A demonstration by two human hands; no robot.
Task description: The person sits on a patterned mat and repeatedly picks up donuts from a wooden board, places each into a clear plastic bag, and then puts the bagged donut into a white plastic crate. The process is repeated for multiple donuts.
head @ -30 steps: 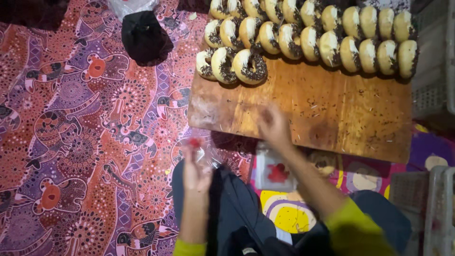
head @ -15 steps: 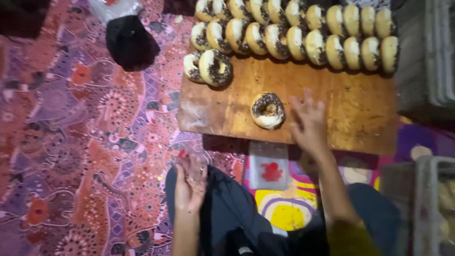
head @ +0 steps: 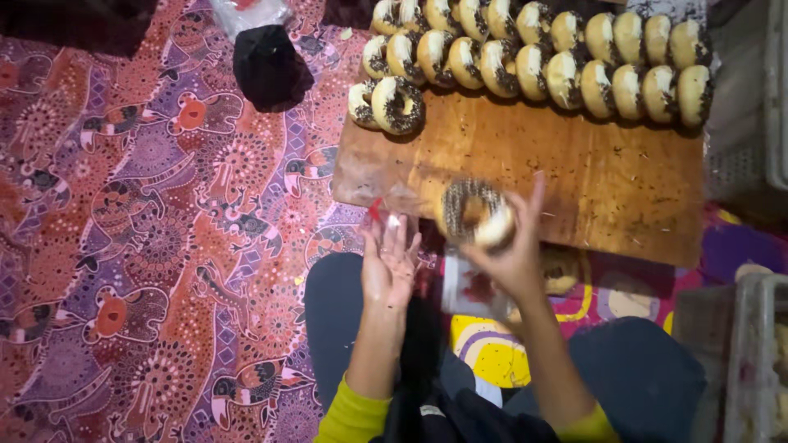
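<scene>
My right hand grips a sprinkle-topped doughnut, fingers curled under it, thumb side up, holding it above the near edge of the wooden board. My left hand is at nine o'clock of that doughnut, just beside it, palm up and fingers spread, with a clear plastic bag with a red mark pinched at the fingertips; the blur hides exactly how it is held. So the doughnut sits at about one o'clock from my left hand, close but not touching.

Below my hands, at six o'clock, a stack of clear bags lies over my lap. Further out, at twelve o'clock, rows of doughnuts stand on edge along the far side of the board, chocolate sprinkles on their tops. At ten o'clock a black bundle rests on the patterned cloth covering the floor. At three o'clock, a pale crate edges in.
</scene>
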